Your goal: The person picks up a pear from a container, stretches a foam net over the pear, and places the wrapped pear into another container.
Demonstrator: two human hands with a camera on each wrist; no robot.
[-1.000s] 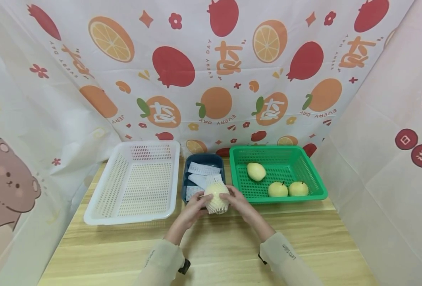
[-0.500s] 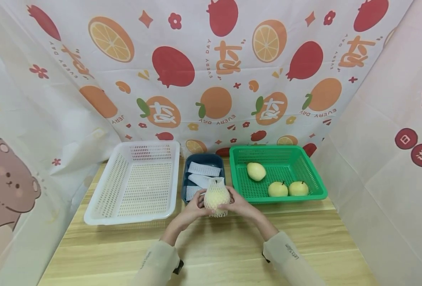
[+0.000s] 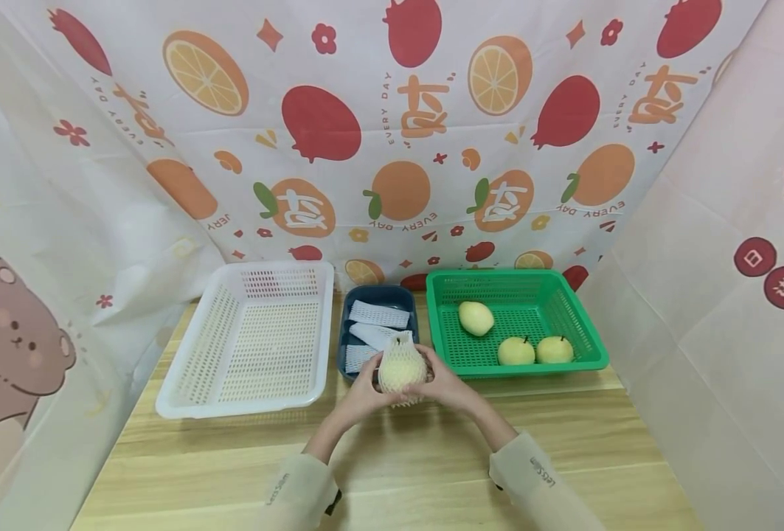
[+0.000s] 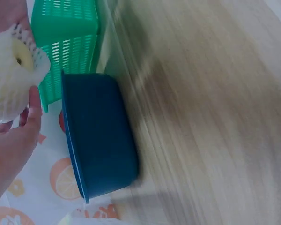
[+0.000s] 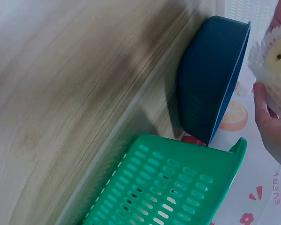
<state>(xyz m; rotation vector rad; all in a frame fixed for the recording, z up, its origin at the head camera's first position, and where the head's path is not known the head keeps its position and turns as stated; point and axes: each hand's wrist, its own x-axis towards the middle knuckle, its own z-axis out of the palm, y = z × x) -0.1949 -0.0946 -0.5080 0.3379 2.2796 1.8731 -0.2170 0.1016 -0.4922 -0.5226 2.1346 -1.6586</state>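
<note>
Cradling the netted pear [image 3: 401, 369] above the worktop [image 3: 425, 464] by the blue tray [image 4: 100, 136] | left grip [image 3: 365, 392] and right grip [image 3: 448, 385] are clasping its sides | any uneven squeezing is risking a torn net [image 4: 7, 89]

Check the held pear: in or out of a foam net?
In: the foam net surrounds the pear, whose end shows at an opening.

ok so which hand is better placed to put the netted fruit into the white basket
Probably the left hand: it holds the netted fruit on the side nearer the white basket. The right hand holds the opposite side, nearer the green basket, so it would likely have farther to reach.
</note>
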